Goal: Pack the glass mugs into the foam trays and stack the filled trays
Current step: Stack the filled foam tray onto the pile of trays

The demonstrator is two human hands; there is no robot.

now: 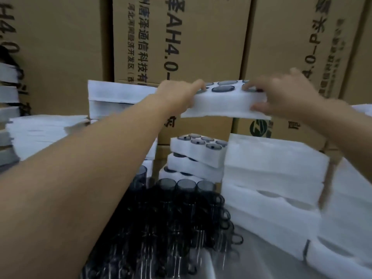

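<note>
A white foam tray [223,104] filled with dark glass mugs is held up in the air in front of the cardboard boxes. My left hand [177,93] grips its left end, thumb on top. My right hand [281,95] grips its right end, fingers over the top and thumb on the front face. Below it stands a stack of filled foam trays [196,158], slightly askew. Several loose dark glass mugs [177,218] stand packed together low in the middle, upright with handles to the right.
Empty white foam trays [271,178] are piled at the right, and more foam sheets [40,129] lie at the left. Another foam pile [118,99] stands behind my left arm. Tall cardboard boxes [181,37] wall off the back.
</note>
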